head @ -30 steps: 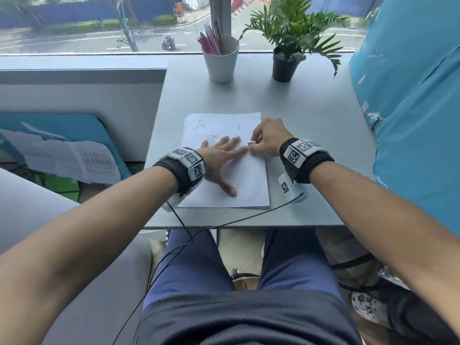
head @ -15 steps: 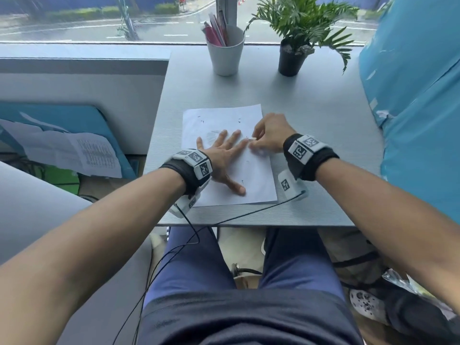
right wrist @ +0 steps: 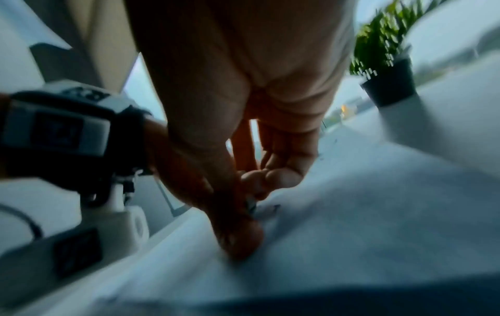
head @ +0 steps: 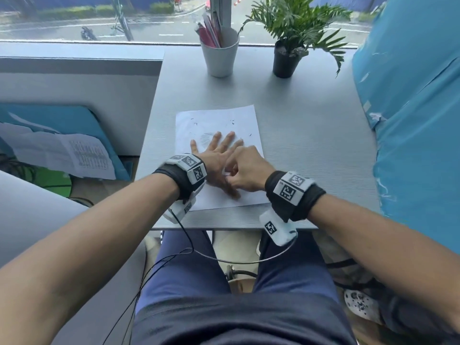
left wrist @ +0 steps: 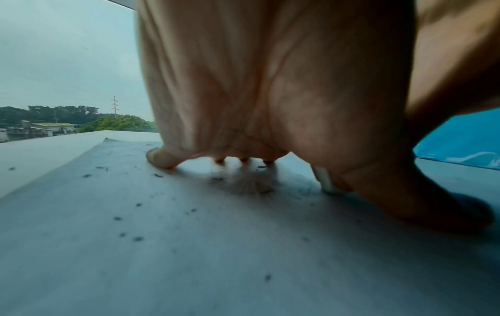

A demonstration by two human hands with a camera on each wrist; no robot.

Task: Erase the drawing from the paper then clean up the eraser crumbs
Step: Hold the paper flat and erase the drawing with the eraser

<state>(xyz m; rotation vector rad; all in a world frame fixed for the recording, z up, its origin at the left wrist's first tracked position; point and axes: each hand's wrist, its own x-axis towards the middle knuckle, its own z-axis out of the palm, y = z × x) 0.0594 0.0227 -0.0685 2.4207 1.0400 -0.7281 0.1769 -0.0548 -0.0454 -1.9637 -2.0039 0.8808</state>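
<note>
The left hand lies flat with its fingers spread, pressing the paper down on the table. The right hand sits over the back of the left hand, its fingers curled to pinch a small white eraser against the paper. Dark eraser crumbs lie on the paper around both hands.

Right hand fingers curled, tips pressed on paper; held object unclear, blurred. Potted plant at 2 o'clock, left wristband at 9.
</note>
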